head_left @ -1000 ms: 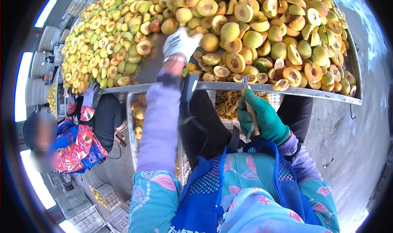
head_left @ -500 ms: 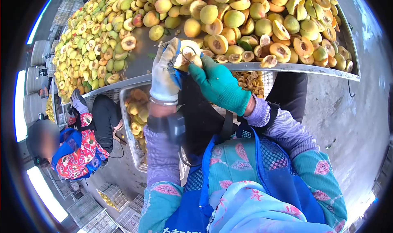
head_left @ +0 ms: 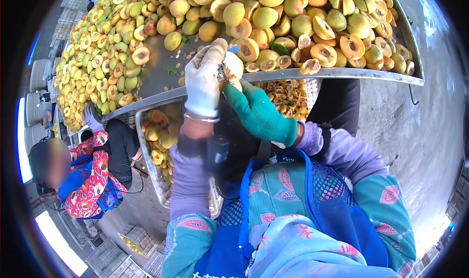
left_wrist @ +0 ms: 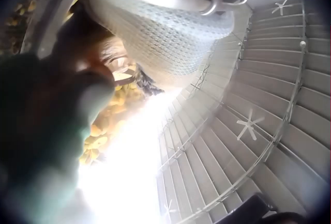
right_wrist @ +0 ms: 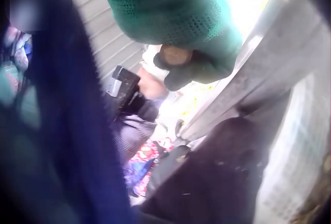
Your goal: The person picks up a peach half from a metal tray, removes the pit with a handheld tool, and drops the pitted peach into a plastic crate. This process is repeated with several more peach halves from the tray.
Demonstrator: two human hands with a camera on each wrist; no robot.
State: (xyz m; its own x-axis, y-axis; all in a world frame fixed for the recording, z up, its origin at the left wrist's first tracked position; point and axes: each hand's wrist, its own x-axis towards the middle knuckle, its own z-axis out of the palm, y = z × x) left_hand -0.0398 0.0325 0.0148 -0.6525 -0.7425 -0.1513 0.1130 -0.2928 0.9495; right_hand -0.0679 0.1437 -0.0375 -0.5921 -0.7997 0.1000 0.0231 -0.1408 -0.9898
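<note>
My left hand (head_left: 202,85), in a white glove, holds a pale-fleshed yellow peach (head_left: 234,66) close over the table's near edge. Against it, in a green glove, is my right hand (head_left: 264,112), its thumb beside the fruit. It grips a wooden-handled, metal-tipped tool, whose round handle end (right_wrist: 176,55) pokes out of the fist in the right wrist view. Most of the tool is hidden by the gloves. A thin dark piece crosses the fruit between the hands. In the left wrist view the green glove is a dark blur beside the white one.
Whole and halved peaches (head_left: 264,18) heap the metal table (head_left: 163,58), which has a raised rim (head_left: 337,73). Below stand a crate of fruit pieces (head_left: 159,131) and a bin of scraps (head_left: 288,98). Another person (head_left: 93,180) sits at the left.
My left hand first reached into the heap, then came back to the near edge with a peach. The right hand brought the tool up to it; both now stay together there.
</note>
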